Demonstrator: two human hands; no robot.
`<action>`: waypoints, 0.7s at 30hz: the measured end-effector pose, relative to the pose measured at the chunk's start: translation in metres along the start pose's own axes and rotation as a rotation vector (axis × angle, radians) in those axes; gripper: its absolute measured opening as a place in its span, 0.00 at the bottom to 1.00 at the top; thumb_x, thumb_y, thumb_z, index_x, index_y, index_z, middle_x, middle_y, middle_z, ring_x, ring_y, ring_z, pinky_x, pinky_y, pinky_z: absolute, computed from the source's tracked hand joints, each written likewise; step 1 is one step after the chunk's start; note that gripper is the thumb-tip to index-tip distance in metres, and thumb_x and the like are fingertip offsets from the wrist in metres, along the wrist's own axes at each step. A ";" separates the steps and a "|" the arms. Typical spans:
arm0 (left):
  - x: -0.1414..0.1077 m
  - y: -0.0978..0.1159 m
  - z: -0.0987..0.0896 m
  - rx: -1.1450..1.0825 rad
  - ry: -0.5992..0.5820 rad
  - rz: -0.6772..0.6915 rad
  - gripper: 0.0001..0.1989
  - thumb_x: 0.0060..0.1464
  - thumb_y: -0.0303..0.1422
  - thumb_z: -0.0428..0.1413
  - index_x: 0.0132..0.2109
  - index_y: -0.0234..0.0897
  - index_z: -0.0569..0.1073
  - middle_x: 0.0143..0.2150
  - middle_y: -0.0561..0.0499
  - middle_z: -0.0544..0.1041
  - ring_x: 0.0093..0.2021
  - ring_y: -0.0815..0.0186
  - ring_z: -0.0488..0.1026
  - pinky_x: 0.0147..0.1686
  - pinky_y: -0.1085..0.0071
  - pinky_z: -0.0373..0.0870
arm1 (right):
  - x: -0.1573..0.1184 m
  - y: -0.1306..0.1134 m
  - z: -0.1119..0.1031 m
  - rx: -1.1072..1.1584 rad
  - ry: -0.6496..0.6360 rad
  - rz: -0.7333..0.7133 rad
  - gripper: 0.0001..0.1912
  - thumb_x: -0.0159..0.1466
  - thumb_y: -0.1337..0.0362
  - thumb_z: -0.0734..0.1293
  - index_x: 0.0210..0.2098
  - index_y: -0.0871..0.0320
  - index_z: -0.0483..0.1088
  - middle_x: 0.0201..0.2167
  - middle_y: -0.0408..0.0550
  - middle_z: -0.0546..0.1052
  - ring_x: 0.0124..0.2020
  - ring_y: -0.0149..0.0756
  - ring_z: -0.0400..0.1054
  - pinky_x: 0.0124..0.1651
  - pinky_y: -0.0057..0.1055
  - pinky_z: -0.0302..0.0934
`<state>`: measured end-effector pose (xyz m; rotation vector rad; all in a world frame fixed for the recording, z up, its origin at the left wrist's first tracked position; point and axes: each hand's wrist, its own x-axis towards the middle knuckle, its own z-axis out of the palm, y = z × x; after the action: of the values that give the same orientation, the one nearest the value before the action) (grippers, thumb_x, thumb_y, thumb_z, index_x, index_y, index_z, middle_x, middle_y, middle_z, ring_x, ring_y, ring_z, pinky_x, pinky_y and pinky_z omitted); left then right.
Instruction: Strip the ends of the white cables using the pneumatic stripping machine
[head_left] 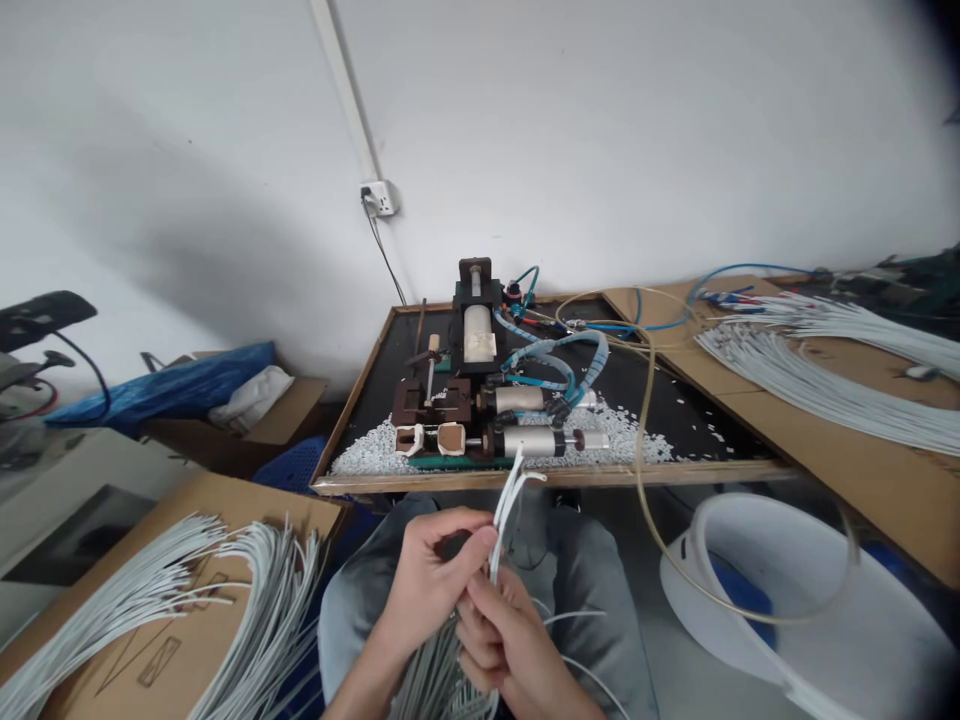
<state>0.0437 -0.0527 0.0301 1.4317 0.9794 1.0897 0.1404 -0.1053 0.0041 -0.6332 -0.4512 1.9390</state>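
A few thin white cables (511, 497) stand up out of my two hands, their ends spread apart just in front of the bench edge. My left hand (439, 565) pinches them between thumb and index finger. Just below, my right hand (499, 635) is closed round the same cables. More white cables (427, 680) lie across my lap, partly hidden by my hands and forearms. Beyond the cable ends is a bench machine with air cylinders (532, 440) and a clamp-like head (433, 402). Small white cut pieces (630, 440) are heaped around its base.
A wooden-edged black bench (360, 390) carries the machine and blue hoses (592, 360). Cable bundles lie on cardboard (187, 495) at left and on cardboard (840, 480) at right. A white tub (810, 560) stands at lower right, with a clear yellowish hose (642, 430) looping over it.
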 end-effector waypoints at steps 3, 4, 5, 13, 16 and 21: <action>0.001 0.001 -0.003 0.073 -0.018 0.070 0.08 0.53 0.35 0.61 0.34 0.35 0.82 0.29 0.46 0.81 0.28 0.61 0.74 0.29 0.71 0.70 | 0.003 0.003 -0.002 -0.009 0.020 -0.032 0.29 0.52 0.44 0.73 0.20 0.55 0.54 0.10 0.25 0.47 0.10 0.15 0.34 0.11 0.18 0.32; 0.002 0.001 -0.003 0.093 -0.040 0.089 0.07 0.53 0.34 0.61 0.35 0.36 0.82 0.30 0.46 0.81 0.29 0.61 0.75 0.31 0.70 0.70 | 0.005 0.004 -0.003 -0.010 0.037 -0.043 0.29 0.52 0.44 0.73 0.20 0.55 0.54 0.10 0.25 0.48 0.10 0.15 0.34 0.11 0.18 0.32; 0.002 0.001 -0.003 0.115 -0.052 0.105 0.07 0.53 0.34 0.61 0.34 0.36 0.82 0.31 0.46 0.81 0.29 0.61 0.75 0.31 0.70 0.70 | 0.005 0.005 -0.003 -0.011 0.056 -0.051 0.29 0.51 0.43 0.73 0.20 0.55 0.54 0.10 0.25 0.48 0.10 0.15 0.34 0.11 0.18 0.31; 0.005 -0.010 0.003 0.046 0.038 -0.047 0.18 0.59 0.41 0.55 0.28 0.33 0.78 0.21 0.51 0.74 0.16 0.73 0.63 0.17 0.77 0.59 | 0.009 0.004 -0.008 0.003 0.135 -0.056 0.27 0.52 0.41 0.71 0.23 0.57 0.61 0.11 0.26 0.48 0.11 0.16 0.34 0.12 0.17 0.33; 0.005 -0.010 0.005 -0.019 0.091 -0.052 0.16 0.59 0.41 0.56 0.31 0.32 0.77 0.22 0.53 0.73 0.14 0.77 0.58 0.16 0.79 0.57 | 0.011 0.004 -0.009 0.030 0.173 -0.084 0.27 0.51 0.40 0.71 0.24 0.58 0.65 0.12 0.26 0.49 0.11 0.15 0.34 0.12 0.17 0.34; 0.008 -0.010 0.008 -0.104 0.123 -0.086 0.17 0.56 0.43 0.58 0.33 0.31 0.79 0.24 0.50 0.76 0.16 0.75 0.61 0.15 0.80 0.59 | 0.013 0.010 -0.011 -0.114 0.247 -0.173 0.28 0.52 0.37 0.69 0.27 0.59 0.68 0.12 0.28 0.53 0.10 0.16 0.39 0.11 0.17 0.39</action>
<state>0.0528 -0.0461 0.0209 1.2395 1.0456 1.1589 0.1360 -0.0972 -0.0134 -0.8668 -0.4468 1.6550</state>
